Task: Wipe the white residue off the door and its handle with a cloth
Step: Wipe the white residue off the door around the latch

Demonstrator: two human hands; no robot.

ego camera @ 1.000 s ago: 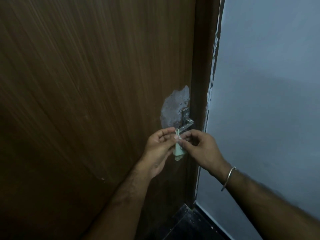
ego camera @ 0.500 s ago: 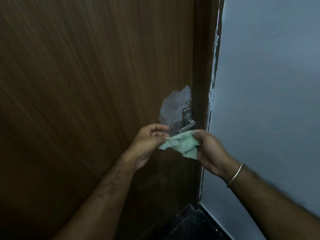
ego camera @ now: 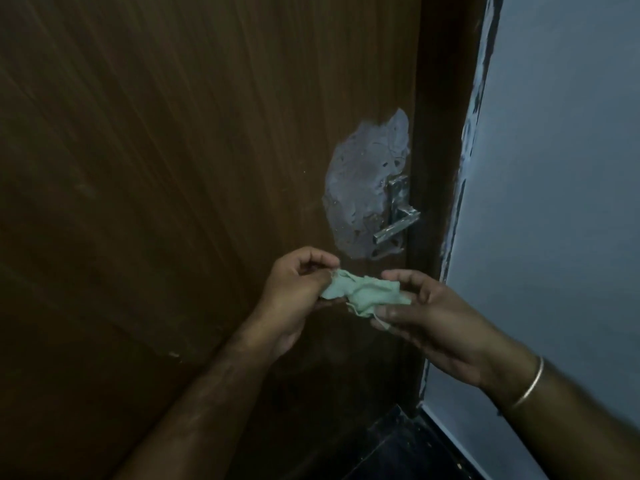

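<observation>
Holding, left hand (ego camera: 294,292): fingers curling round the cloth's left end.
Cloth (ego camera: 363,294): crumpled, stretching between both hands, below the handle.
Residue (ego camera: 360,188): lying on the door (ego camera: 173,168) beside the handle (ego camera: 398,216).
Right hand (ego camera: 440,320): pinching the cloth's right end.

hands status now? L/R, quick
Left hand: closed, pinching one end of the green cloth.
Right hand: closed on the cloth's other end, thumb on top, fingers beneath.

Matt wood-grain door (ego camera: 173,168), shiny metal handle (ego camera: 398,220), patchy white residue (ego camera: 360,188), soft crumpled green cloth (ego camera: 363,292)
</observation>
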